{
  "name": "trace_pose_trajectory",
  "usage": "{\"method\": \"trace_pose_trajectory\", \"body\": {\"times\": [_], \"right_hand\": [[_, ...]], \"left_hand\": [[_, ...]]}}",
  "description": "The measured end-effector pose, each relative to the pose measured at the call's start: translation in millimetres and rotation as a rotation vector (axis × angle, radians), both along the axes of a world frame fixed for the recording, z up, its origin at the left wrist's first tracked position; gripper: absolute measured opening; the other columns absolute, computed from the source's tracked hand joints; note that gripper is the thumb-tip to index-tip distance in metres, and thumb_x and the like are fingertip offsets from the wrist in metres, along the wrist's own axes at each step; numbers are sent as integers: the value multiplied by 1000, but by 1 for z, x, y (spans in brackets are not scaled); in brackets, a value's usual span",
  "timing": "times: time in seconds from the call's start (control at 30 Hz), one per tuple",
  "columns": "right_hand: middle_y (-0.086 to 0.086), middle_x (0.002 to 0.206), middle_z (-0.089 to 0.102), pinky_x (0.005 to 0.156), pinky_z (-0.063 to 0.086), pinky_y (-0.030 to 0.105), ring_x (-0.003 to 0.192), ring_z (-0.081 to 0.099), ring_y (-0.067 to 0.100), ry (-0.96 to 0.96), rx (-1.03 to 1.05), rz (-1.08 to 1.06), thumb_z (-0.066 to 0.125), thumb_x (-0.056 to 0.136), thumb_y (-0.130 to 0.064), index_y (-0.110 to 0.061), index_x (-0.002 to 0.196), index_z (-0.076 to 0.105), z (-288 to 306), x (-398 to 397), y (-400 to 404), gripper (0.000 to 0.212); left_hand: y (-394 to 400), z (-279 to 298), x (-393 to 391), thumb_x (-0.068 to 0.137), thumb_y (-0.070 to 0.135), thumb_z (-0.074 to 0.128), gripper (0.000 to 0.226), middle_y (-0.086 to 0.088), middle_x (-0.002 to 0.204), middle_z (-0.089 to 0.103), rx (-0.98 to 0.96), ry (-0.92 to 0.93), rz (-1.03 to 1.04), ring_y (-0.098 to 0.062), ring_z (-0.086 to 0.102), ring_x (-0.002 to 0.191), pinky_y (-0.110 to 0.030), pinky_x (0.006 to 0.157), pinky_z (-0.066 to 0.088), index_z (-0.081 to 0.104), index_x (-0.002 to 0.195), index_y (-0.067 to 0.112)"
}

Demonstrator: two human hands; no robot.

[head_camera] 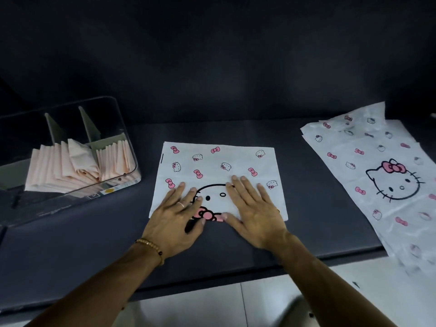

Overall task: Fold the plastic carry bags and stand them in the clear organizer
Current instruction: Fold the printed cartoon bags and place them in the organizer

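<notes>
A white plastic carry bag (219, 161) printed with cat faces and pink bows lies flat, folded into a rectangle, in the middle of the dark table. My left hand (175, 220) and my right hand (253, 211) press flat on its near half, fingers straight and spread, thumbs nearly meeting at the near edge. To the left stands the clear organizer (122, 138) with dividers. It holds several folded pale pink bags (61, 166) standing on edge in its front compartments.
A pile of unfolded white bags (387, 175) with the same print lies at the right and hangs over the table's front edge. The dark table (94, 232) ends just below my wrists, with pale floor tiles (271, 300) beyond. A dark wall rises behind.
</notes>
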State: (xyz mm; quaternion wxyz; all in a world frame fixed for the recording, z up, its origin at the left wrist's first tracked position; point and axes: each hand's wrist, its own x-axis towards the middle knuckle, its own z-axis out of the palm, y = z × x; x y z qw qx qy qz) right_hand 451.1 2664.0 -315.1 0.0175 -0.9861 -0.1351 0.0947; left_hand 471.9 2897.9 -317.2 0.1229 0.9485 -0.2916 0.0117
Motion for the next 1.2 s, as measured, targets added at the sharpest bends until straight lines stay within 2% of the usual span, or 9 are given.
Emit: {"method": "trace_pose_trajectory", "body": {"times": [0.17, 0.27, 0.33, 0.5, 0.6, 0.77, 0.93, 1.07, 1.2], "right_hand": [[-8, 158, -14, 120, -7, 37, 146, -16, 10, 20, 6, -37, 1, 94, -61, -32, 149, -8, 10, -16, -46, 64], [6, 158, 22, 120, 13, 39, 147, 17, 22, -89, 87, -45, 30, 100, -49, -20, 150, 30, 20, -26, -48, 57], [9, 139, 50, 110, 35, 39, 131, 44, 26, -200, 128, -6, 47, 93, -48, -14, 135, 51, 24, -30, -41, 55], [6, 116, 66, 79, 57, 34, 108, 62, 23, -328, 149, 16, 59, 91, -28, -9, 114, 65, 25, -31, -32, 31], [2, 99, 69, 64, 53, 32, 89, 66, 23, -382, 134, 0, 46, 96, -27, -12, 103, 66, 29, -24, -32, 26], [0, 97, 72, 84, 45, 36, 87, 68, 24, -249, 69, -32, 67, 82, -23, -16, 98, 69, 39, -14, -42, 17], [-2, 75, 66, 68, 45, 32, 75, 61, 29, 32, 374, -396, 62, 88, -21, -22, 83, 72, 59, -6, -56, 11], [-7, 52, 44, 50, 34, 26, 51, 43, 11, 167, 536, -580, 64, 86, -27, -16, 55, 49, 65, -7, -68, 36], [-10, 61, 51, 58, 38, 27, 67, 53, 18, 195, 472, -620, 57, 92, -25, -25, 62, 49, 54, -12, -65, 31]], "left_hand": [[0, 0, 0, 86, 46, 42, 55, -10, 133, 57, -2, -4, 11, -31, 40, 135, -49, 108, 37, 64, 123, 11], [-1, 1, 0, 85, 46, 42, 56, -10, 133, 57, -11, -10, 14, -31, 41, 134, -49, 107, 38, 64, 122, 11], [-1, 1, 0, 85, 46, 42, 56, -10, 132, 57, -21, -7, 16, -32, 42, 133, -50, 106, 39, 65, 121, 11], [-1, 2, 0, 82, 45, 44, 55, -9, 130, 59, -44, -11, 23, -32, 45, 131, -48, 106, 39, 66, 119, 11], [-2, 7, 1, 82, 42, 45, 51, -7, 125, 63, -65, -31, 31, -31, 51, 125, -47, 100, 46, 69, 115, 12], [-1, 24, 9, 81, 13, 70, 29, -3, 116, 68, -26, -53, 23, -29, 61, 113, -41, 78, 58, 71, 109, 17], [15, 53, 29, 100, 34, 37, 26, 3, 91, 66, 68, 181, -42, -25, 62, 89, -30, 69, 43, 61, 105, 25], [45, 62, 29, 98, 24, 48, 25, 11, 70, 57, -278, 560, 144, -10, 58, 69, -21, 62, 37, 58, 75, 27], [57, 56, 23, 96, 22, 52, 21, 3, 80, 66, -413, 607, 319, -11, 62, 73, -20, 65, 43, 65, 80, 21]]}}
